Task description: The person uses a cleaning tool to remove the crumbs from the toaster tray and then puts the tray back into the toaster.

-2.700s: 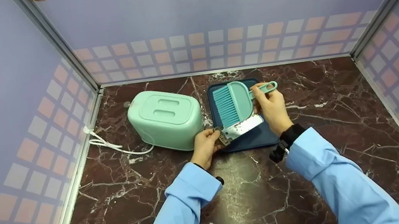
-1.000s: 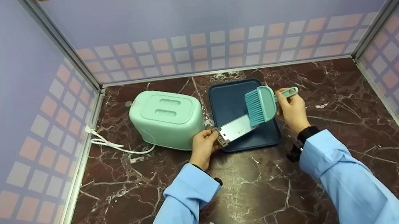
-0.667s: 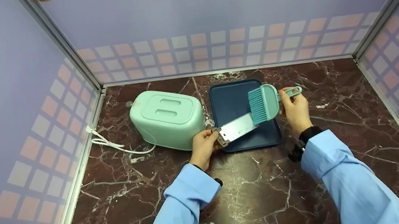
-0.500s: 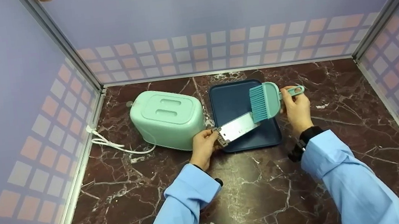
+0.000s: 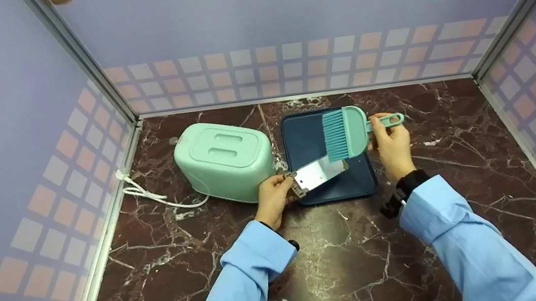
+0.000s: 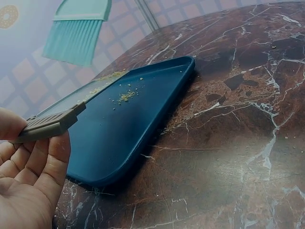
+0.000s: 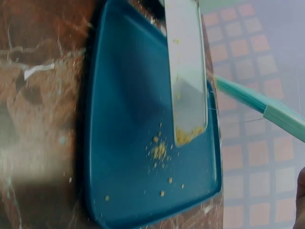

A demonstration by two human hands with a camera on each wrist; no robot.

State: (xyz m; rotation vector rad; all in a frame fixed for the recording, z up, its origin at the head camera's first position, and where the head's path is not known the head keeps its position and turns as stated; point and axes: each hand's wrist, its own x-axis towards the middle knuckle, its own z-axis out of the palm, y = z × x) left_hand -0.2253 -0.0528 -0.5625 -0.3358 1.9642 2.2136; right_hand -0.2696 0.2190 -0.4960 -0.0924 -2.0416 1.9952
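Observation:
My left hand (image 5: 271, 196) pinches the brown slotted end of a metal crumb tray (image 5: 313, 175), thumb on top and fingers beneath. The crumb tray tilts over a dark blue tray (image 5: 300, 131). In the right wrist view, yellow crumbs (image 7: 189, 135) gather at its far end, and loose crumbs (image 7: 159, 150) lie on the blue tray below. My right hand (image 5: 392, 148) grips the handle of a mint brush (image 5: 357, 132). Blue bristles (image 5: 335, 137) overlap the crumb tray in the head view; in the left wrist view the brush (image 6: 81, 31) appears raised above it.
A mint toaster (image 5: 228, 163) stands left of the blue tray, close to my left hand. Its white cord (image 5: 151, 195) runs toward the left wall. Panels enclose the dark marble surface (image 5: 186, 273) at the back and both sides.
The brush has swept right along the crumb tray to its far end, then shifted back left and slightly away. Fewer crumbs show on the crumb tray. My left hand has barely moved.

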